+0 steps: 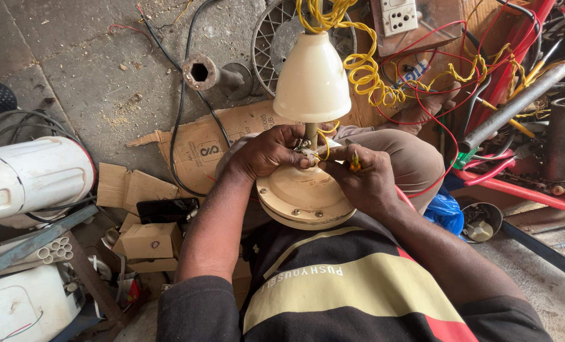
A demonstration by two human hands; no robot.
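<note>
A cream ceiling-fan motor housing point(301, 199) rests on my lap, its thin rod pointing away from me with a cream bell-shaped canopy cup point(312, 79) on it. My left hand point(268, 152) grips the top of the motor at the base of the rod, fingers on a small white connector with yellow wires point(325, 144). My right hand point(358, 177) pinches a small yellow-handled tool point(355, 163) beside that connector and rests on the motor's top.
Coiled yellow wire point(368, 73) and red wires point(444, 130) lie ahead, with a switch board point(399, 16), a wire fan guard point(269, 31) and metal pipes point(520, 104) at right. White fan parts point(32, 177), cardboard boxes point(149, 240) and a black phone point(167, 210) sit left.
</note>
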